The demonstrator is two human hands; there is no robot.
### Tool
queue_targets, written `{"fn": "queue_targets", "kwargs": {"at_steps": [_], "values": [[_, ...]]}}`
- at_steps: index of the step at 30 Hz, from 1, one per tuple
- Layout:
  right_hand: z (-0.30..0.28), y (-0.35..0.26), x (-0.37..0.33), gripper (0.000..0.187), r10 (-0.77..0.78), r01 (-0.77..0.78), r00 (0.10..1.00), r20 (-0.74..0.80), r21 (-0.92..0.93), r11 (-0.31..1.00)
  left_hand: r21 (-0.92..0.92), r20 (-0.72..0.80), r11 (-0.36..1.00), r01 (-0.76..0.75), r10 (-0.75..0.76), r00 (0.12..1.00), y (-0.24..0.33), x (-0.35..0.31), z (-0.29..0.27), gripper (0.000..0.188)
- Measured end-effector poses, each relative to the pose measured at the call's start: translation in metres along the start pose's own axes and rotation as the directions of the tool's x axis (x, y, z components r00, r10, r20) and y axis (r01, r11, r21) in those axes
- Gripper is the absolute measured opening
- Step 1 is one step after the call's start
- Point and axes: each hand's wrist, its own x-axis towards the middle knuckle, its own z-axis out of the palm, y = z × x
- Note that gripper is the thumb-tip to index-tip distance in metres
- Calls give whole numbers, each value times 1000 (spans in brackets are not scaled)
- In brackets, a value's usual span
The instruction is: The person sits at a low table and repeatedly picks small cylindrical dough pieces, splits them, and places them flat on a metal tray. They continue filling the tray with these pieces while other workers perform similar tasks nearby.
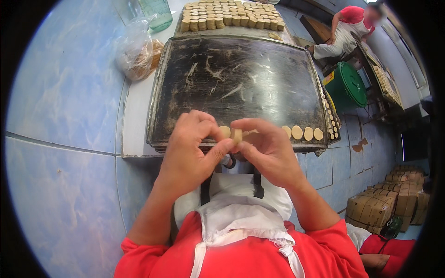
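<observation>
A short stack of pale dough rounds [236,135] stands on edge between my two hands, above the near edge of a dark metal baking tray [232,83]. My right hand [273,150] pinches it between thumb and fingers. From the other side my left hand [190,146] closes in, its thumb touching the stack and its fingers curled; its exact hold is partly hidden. Along the tray's near edge lies a row of flat dough rounds [308,134]. One pale round [225,131] shows beside my left fingertips; whether it rests on the tray I cannot tell.
Many stacked dough rounds [232,18] fill a board behind the tray. A plastic bag [136,55] and a glass jar [157,16] stand at left. Another filled tray [332,120], a green lidded bin [350,83], a seated person [350,30] and cardboard boxes [373,208] are at right.
</observation>
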Motion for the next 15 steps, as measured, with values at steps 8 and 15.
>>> {"fn": "queue_targets", "kwargs": {"at_steps": [8,15], "values": [[8,1,12,17,13,-14,1000,-12,-26,1000,264,-104,953,147,-123,987,-10,0,-15,11],[17,9,19,13,8,-3,995,99,-46,999,-93,-99,995,40,-49,994,-13,-13,-16,10]]}}
